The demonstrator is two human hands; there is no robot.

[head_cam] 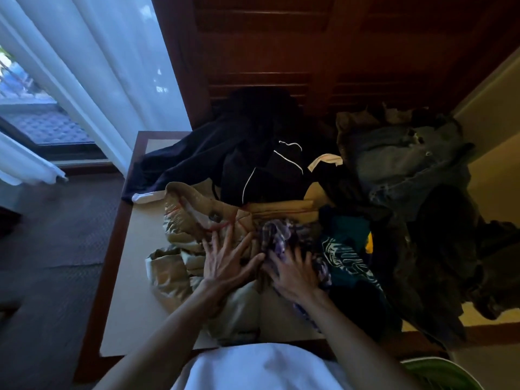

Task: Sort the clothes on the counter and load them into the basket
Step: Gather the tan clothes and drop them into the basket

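Head view: the left hand (225, 263) lies flat, fingers spread, pressing on the khaki trousers (180, 266) at the counter (126, 277) front. The right hand (292, 273) rests with fingers spread on the purple plaid garment (278, 235); blur hides any grip. Dark clothes (253, 153) and jeans (408, 159) are heaped behind. The green basket (439, 374) shows at lower right.

both arms reached forward, left hand (225, 263) spread flat with straight fingers, right hand (292, 273) just beside it, fingers splayed
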